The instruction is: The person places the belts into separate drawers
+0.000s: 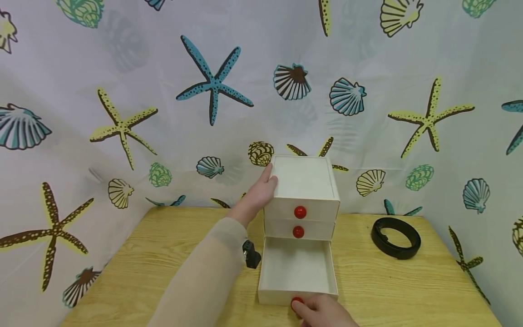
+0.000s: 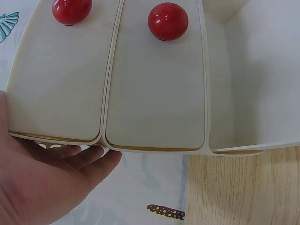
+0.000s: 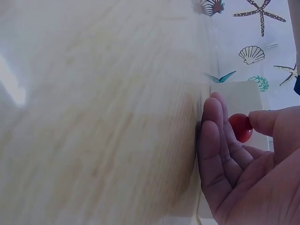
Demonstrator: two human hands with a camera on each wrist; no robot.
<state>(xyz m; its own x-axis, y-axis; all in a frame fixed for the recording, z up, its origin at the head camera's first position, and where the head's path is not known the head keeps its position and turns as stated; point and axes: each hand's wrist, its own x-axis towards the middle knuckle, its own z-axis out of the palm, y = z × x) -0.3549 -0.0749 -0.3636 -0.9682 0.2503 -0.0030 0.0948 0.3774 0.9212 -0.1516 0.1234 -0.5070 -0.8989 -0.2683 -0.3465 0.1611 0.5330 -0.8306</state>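
A small white cabinet with three stacked drawers and red knobs stands on the wooden table. Its bottom drawer is pulled out and has nothing inside; the upper two are closed. My left hand rests against the cabinet's left side near the top, and in the left wrist view its fingers lie fairly straight along that side. At the front, my right hand pinches the bottom drawer's red knob between thumb and fingers. The knob is partly covered by that hand.
A coiled black belt-like strap lies on the table to the right of the cabinet. Behind and at both sides hangs a white curtain printed with starfish and shells. A small black device is on my left wrist.
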